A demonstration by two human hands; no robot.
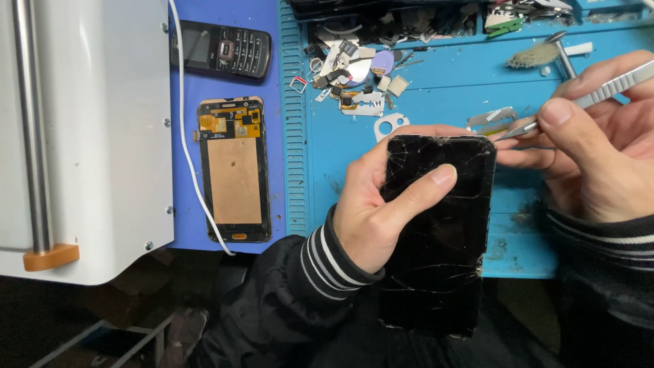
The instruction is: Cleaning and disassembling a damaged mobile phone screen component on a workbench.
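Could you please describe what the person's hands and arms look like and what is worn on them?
Both hands, the left hand and the right hand, are bare, with no gloves, rings or watch in view. Each arm wears a black jacket sleeve: the left sleeve ends in a black ribbed cuff with white stripes, and the right sleeve shows a matching striped cuff.

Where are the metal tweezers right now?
In the head view the tweezers are at the upper right, pinched in the right hand, their tip touching the top right corner of the cracked black phone that the left hand holds.
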